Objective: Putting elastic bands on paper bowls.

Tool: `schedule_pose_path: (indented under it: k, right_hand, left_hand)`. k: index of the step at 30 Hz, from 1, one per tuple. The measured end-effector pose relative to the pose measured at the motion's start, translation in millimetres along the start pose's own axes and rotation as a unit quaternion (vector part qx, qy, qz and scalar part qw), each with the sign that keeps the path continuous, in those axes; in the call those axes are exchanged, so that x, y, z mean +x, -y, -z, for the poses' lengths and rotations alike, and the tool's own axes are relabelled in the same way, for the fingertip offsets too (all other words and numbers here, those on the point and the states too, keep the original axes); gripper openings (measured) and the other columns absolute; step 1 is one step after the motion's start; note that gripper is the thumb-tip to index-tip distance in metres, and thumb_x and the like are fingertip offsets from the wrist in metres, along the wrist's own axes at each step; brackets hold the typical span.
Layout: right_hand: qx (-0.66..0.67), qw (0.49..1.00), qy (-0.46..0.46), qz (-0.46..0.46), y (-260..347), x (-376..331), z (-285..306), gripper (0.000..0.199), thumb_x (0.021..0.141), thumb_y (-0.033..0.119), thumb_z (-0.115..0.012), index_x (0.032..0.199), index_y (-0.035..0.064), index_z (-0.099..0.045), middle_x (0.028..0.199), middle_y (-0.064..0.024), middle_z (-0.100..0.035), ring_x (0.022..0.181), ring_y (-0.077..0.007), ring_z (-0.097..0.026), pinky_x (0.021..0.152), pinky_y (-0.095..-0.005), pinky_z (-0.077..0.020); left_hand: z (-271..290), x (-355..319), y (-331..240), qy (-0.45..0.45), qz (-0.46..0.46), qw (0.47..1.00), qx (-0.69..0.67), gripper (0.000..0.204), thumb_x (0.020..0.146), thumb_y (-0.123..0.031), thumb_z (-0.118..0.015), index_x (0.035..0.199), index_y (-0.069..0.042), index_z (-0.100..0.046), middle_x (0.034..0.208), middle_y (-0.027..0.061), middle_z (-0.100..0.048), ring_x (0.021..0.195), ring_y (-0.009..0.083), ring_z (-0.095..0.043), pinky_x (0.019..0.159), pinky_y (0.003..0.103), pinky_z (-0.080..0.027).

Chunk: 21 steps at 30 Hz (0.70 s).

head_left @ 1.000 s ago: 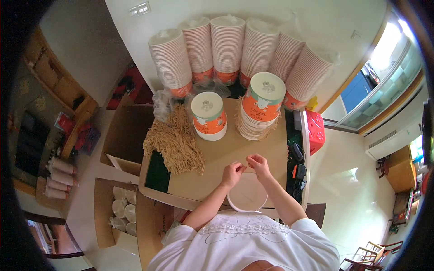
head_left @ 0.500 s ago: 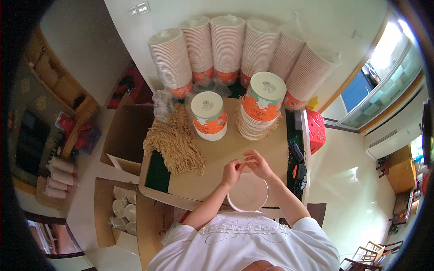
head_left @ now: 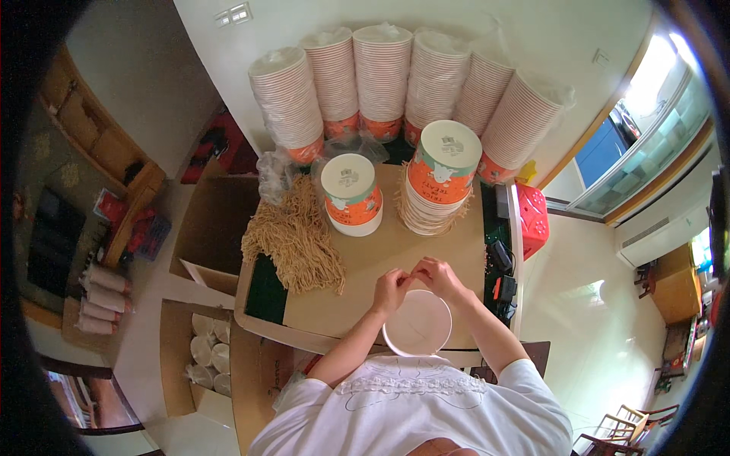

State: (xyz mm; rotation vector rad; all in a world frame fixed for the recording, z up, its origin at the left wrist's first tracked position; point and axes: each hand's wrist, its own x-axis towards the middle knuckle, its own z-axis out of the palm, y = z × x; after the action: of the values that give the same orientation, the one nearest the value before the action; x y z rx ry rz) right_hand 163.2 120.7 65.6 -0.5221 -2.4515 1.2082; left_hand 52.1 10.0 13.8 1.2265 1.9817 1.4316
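My left hand (head_left: 392, 290) and my right hand (head_left: 438, 278) meet above the far rim of a white paper bucket (head_left: 417, 325). The fingers of both are pinched together with their tips almost touching. Whatever lies between them is too small to make out. The bucket stands mouth up at the table's near edge, close to my shirt, and a faint thin line shows inside it. Left of my hands spreads a heap of tan cords (head_left: 296, 247). Beyond them, upside down, are an orange and green printed bucket (head_left: 352, 199) and a stack of such buckets (head_left: 441, 178), with cord ends around the stack's lower rims.
Tall plastic-wrapped stacks of buckets (head_left: 384, 76) line the wall behind. A cardboard sheet (head_left: 365, 273) covers the tabletop. Black devices (head_left: 502, 281) lie along the right edge, beside a red stool (head_left: 531, 220). Open cartons (head_left: 176, 365) stand at the left.
My right hand's raised, spread fingers have come down and closed against my left fingertips. My left hand has barely moved, and the bucket stays put.
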Motion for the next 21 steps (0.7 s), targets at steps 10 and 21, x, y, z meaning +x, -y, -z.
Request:
schedule_pose_path:
  k: [10, 21]
  right_hand:
    - [-0.063, 0.998, 0.004, -0.020, -12, -4, -5, 0.017, 0.081, 0.015, -0.052, 0.073, 0.0002, -0.053, 0.072, -0.0165, -0.053, 0.069, -0.0342, -0.053, 0.060, -0.0395, -0.0428]
    - [0.076, 0.992, 0.018, -0.104, -26, -8, -9, 0.013, 0.084, 0.014, -0.053, 0.079, 0.0012, -0.054, 0.065, -0.0089, -0.054, 0.058, -0.0172, -0.049, 0.055, -0.0289, -0.0412]
  left_hand:
    - [-3, -1, -17, 0.026, 0.003, 0.999, -0.025, 0.011, 0.073, -0.010, -0.066, 0.072, -0.001, -0.060, 0.067, 0.0111, -0.060, 0.056, 0.0166, -0.056, 0.053, 0.028, -0.044]
    - [1, -1, -8, 0.027, 0.011, 0.999, -0.026, 0.013, 0.074, -0.013, -0.066, 0.072, -0.001, -0.060, 0.065, 0.0111, -0.059, 0.055, 0.0198, -0.057, 0.052, 0.029, -0.044]
